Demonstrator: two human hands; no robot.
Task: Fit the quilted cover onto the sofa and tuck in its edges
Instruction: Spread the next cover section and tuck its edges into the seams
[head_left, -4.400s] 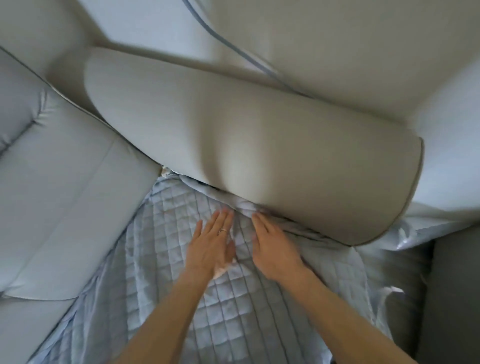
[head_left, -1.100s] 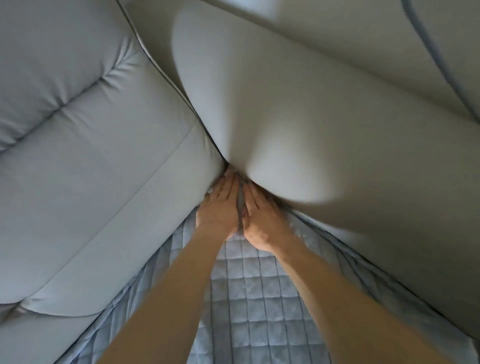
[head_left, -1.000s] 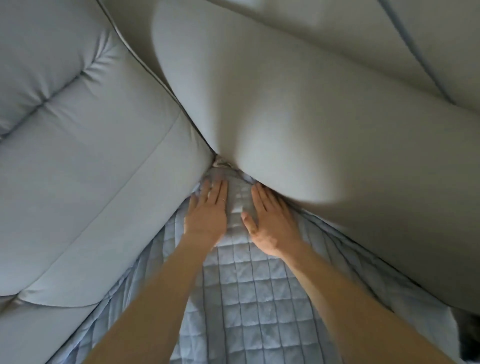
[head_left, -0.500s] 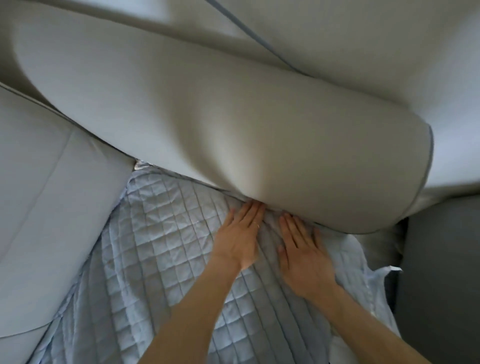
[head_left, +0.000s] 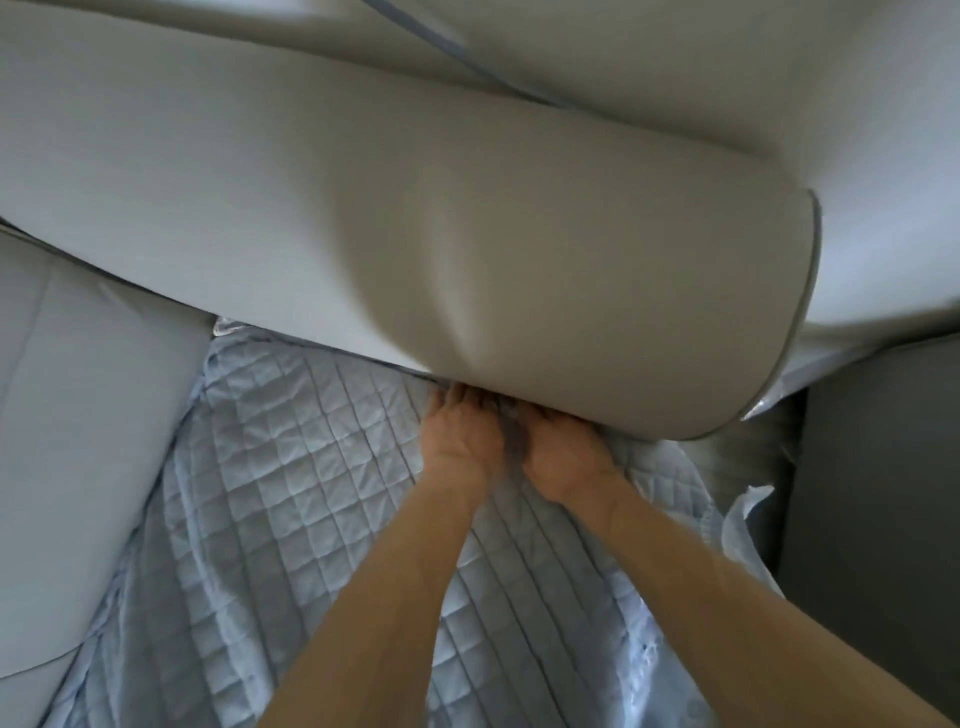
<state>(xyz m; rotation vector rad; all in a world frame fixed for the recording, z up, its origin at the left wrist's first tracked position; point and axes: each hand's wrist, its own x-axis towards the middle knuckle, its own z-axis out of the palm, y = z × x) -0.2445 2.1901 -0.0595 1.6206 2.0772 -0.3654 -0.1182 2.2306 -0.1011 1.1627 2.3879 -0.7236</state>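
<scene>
back edge going in, right end still loose
the quilted cover (head_left: 291, 493) lies spread in front of the back cushion (head_left: 467, 234), its rear edge being pushed into the crease beneath. along the side cushion (head_left: 78, 415) it looks tucked already, but the loose edge (head_left: 737, 514) on the right hangs crumpled, so that part is left. the left hand (head_left: 462, 441) presses fabric in with straight fingers; the right hand (head_left: 563, 452) has its fingers hidden under the cushion, so i cannot tell their state. half a second ago both hands lay flat and apart; now they are close together, deeper in.

quilted cover (head_left: 291, 467): pale blue, diamond-stitched; sofa cushion (head_left: 415, 234): plain grey-beige
</scene>
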